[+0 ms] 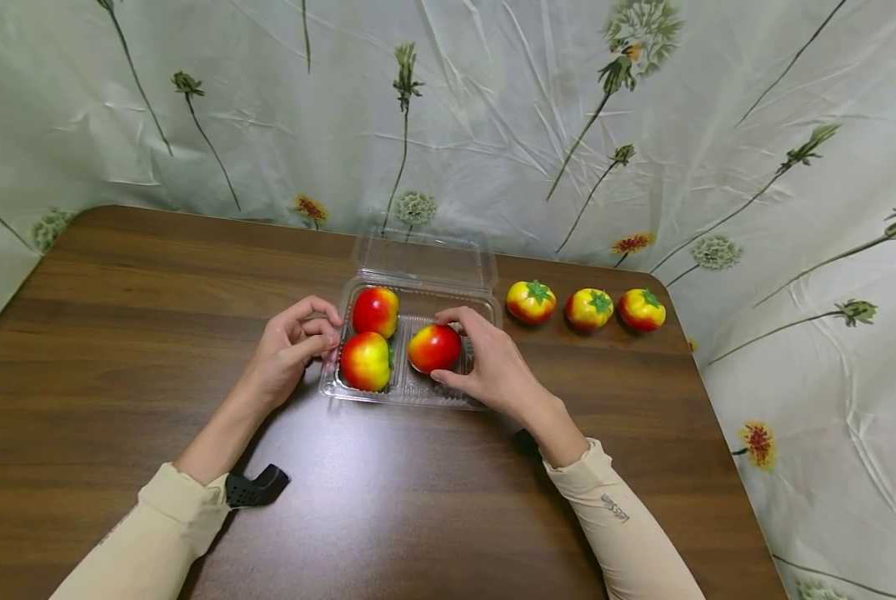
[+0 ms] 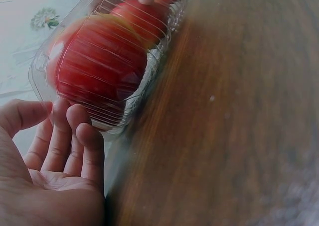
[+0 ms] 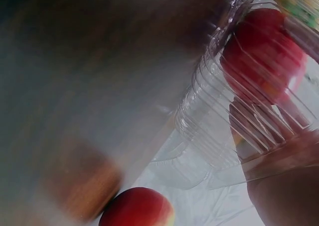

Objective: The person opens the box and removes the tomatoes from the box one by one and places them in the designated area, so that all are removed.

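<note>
Inside one open clear plastic clamshell [image 1: 410, 400], two red-and-yellow fruits [image 1: 366, 362] sit at left and a third fruit [image 1: 434, 347] at right, clasped by the right hand [image 1: 496, 362]. The left hand [image 1: 286, 343] pinches the left rim. Three more fruits [image 1: 589, 311] line the wooden table [image 1: 387, 500], right of the clamshell.

Bare tabletop [image 1: 410, 500] between the forearms [image 1: 226, 427] runs straight up to the clear container [image 1: 406, 402]! Two fruits [image 1: 366, 362] crowd its left half, the right hand [image 1: 496, 362] bars its right, the open lid [image 1: 427, 257] lies beyond; three loose fruits [image 1: 587, 312] line the right flank.
</note>
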Demonstrator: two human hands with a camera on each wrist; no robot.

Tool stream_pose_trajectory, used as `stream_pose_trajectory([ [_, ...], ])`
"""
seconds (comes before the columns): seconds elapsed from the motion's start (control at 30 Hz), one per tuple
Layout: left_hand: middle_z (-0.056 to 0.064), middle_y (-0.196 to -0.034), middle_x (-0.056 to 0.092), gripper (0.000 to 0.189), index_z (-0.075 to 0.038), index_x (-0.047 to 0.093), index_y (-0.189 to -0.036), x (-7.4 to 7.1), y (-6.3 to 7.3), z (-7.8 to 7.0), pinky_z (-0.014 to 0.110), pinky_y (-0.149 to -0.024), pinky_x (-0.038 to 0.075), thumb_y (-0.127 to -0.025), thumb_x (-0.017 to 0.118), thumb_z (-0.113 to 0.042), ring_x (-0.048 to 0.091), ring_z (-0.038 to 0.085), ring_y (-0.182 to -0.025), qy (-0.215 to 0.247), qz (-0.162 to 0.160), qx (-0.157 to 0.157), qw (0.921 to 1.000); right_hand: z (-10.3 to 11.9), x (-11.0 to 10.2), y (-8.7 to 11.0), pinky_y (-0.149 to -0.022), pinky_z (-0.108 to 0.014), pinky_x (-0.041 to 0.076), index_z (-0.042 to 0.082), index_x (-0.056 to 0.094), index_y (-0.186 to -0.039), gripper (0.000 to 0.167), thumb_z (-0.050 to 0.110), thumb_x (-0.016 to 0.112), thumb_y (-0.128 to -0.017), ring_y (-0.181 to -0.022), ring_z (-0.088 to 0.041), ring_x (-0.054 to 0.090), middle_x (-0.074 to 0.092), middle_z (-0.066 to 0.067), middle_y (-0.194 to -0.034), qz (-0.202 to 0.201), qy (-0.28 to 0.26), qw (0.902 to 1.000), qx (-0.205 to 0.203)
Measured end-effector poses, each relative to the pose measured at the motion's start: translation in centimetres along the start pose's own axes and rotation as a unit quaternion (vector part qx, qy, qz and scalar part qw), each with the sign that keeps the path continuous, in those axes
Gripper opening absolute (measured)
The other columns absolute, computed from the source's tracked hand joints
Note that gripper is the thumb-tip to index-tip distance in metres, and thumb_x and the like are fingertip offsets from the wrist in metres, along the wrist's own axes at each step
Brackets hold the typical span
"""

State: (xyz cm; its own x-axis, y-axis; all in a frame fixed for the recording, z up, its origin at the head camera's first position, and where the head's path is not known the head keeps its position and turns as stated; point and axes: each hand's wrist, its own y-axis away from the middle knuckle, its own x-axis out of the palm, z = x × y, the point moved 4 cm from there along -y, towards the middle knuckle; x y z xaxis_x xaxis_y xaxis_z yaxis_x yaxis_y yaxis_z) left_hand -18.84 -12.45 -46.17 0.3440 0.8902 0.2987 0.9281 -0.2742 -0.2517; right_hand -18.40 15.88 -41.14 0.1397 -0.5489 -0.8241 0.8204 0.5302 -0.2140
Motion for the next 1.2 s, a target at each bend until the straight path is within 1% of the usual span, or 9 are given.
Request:
stream_pose_trajectory([
  [0.1, 0.006, -0.076, 0.068, 0.017, 0.005, 0.057, -0.108, 0.0, 0.0, 0.0, 0.025, -0.05, 0.052, -0.098, 0.051, 0.016, 0.058, 0.02, -0.059, -0.002, 0.0, -0.001, 1.0, -0.1, 0.0, 0.0, -0.108, -0.041, 0.054, 0.014, 0.052, -0.14, 0.072, 0.021, 0.091, -0.081, -0.123, -0.022, 0.063, 0.063, -0.003, -0.137, 0.011, 0.001, 0.9999, 0.009],
  [0.23, 0.006, -0.076, 0.068, 0.017, 0.005, 0.057, -0.108, -0.1, 0.0, 0.0, 0.024, -0.051, 0.052, -0.098, 0.05, 0.016, 0.059, 0.02, -0.06, -0.002, -0.002, 0.0, 1.0, 0.0, 0.1, 0.0, -0.107, -0.041, 0.055, 0.014, 0.056, -0.143, 0.071, 0.02, 0.09, -0.082, -0.123, -0.022, 0.061, 0.06, -0.002, -0.137, 0.014, 0.006, 0.9999, -0.006],
  [0.37, 0.005, -0.076, 0.069, 0.017, 0.006, 0.057, -0.109, -0.1, 0.0, 0.0, 0.024, -0.051, 0.053, -0.098, 0.05, 0.016, 0.059, 0.02, -0.059, -0.001, -0.004, -0.002, 1.0, 0.0, 0.1, 0.0, -0.104, -0.04, 0.055, 0.015, 0.062, -0.136, 0.063, 0.019, 0.09, -0.081, -0.12, -0.02, 0.059, 0.058, -0.001, -0.133, 0.007, 0.009, 0.9997, -0.02],
  [0.53, 0.006, -0.075, 0.067, 0.016, 0.007, 0.056, -0.108, 0.0, 0.0, -0.1, 0.025, -0.049, 0.052, -0.098, 0.05, 0.017, 0.057, 0.02, -0.057, 0.003, -0.002, -0.007, 1.0, 0.0, -0.2, 0.0, -0.108, -0.038, 0.053, 0.011, 0.056, -0.131, 0.064, 0.016, 0.091, -0.078, -0.121, -0.021, 0.057, 0.056, -0.004, -0.13, -0.015, 0.001, 0.9996, -0.023],
  [0.77, 0.006, -0.075, 0.067, 0.016, 0.006, 0.057, -0.108, 0.1, 0.0, -0.2, 0.026, -0.049, 0.052, -0.097, 0.05, 0.017, 0.056, 0.022, -0.057, 0.001, -0.006, -0.007, 1.0, -0.1, -0.6, 0.0, -0.105, -0.039, 0.053, 0.009, 0.056, -0.145, 0.076, 0.015, 0.09, -0.078, -0.122, -0.024, 0.056, 0.052, -0.01, -0.133, -0.047, 0.004, 0.9979, -0.044],
  [0.9, 0.005, -0.075, 0.067, 0.017, 0.006, 0.057, -0.108, 0.1, 0.0, -0.1, 0.025, -0.049, 0.052, -0.097, 0.05, 0.017, 0.056, 0.021, -0.058, 0.001, -0.006, -0.007, 1.0, -0.1, -0.8, 0.1, -0.102, -0.04, 0.054, 0.011, 0.061, -0.14, 0.071, 0.014, 0.09, -0.076, -0.122, -0.026, 0.055, 0.05, -0.012, -0.132, -0.072, 0.004, 0.9961, -0.05],
  [1.03, 0.005, -0.076, 0.068, 0.016, 0.006, 0.056, -0.108, 0.1, 0.0, -0.2, 0.025, -0.049, 0.052, -0.098, 0.05, 0.017, 0.058, 0.019, -0.058, 0.002, -0.003, -0.007, 1.0, -0.1, -1.0, 0.2, -0.106, -0.041, 0.053, 0.011, 0.062, -0.133, 0.064, 0.013, 0.091, -0.075, -0.129, -0.026, 0.055, 0.05, -0.011, -0.14, -0.088, -0.01, 0.9949, -0.049],
  [1.13, 0.005, -0.076, 0.068, 0.017, 0.005, 0.057, -0.108, 0.0, 0.0, -0.2, 0.025, -0.049, 0.053, -0.098, 0.05, 0.017, 0.058, 0.019, -0.058, 0.0, 0.0, -0.006, 1.0, -0.1, -1.1, 0.1, -0.111, -0.041, 0.052, 0.009, 0.057, -0.132, 0.065, 0.012, 0.09, -0.076, -0.135, -0.025, 0.056, 0.054, -0.01, -0.149, -0.084, -0.021, 0.9951, -0.047],
  [1.2, 0.006, -0.076, 0.068, 0.017, 0.005, 0.057, -0.108, 0.0, 0.0, -0.2, 0.025, -0.049, 0.053, -0.098, 0.049, 0.017, 0.058, 0.019, -0.058, -0.001, 0.0, -0.005, 1.0, -0.1, -1.1, 0.1, -0.111, -0.042, 0.053, 0.008, 0.053, -0.133, 0.067, 0.011, 0.09, -0.078, -0.134, -0.024, 0.059, 0.056, -0.009, -0.151, -0.079, -0.028, 0.9956, -0.044],
])
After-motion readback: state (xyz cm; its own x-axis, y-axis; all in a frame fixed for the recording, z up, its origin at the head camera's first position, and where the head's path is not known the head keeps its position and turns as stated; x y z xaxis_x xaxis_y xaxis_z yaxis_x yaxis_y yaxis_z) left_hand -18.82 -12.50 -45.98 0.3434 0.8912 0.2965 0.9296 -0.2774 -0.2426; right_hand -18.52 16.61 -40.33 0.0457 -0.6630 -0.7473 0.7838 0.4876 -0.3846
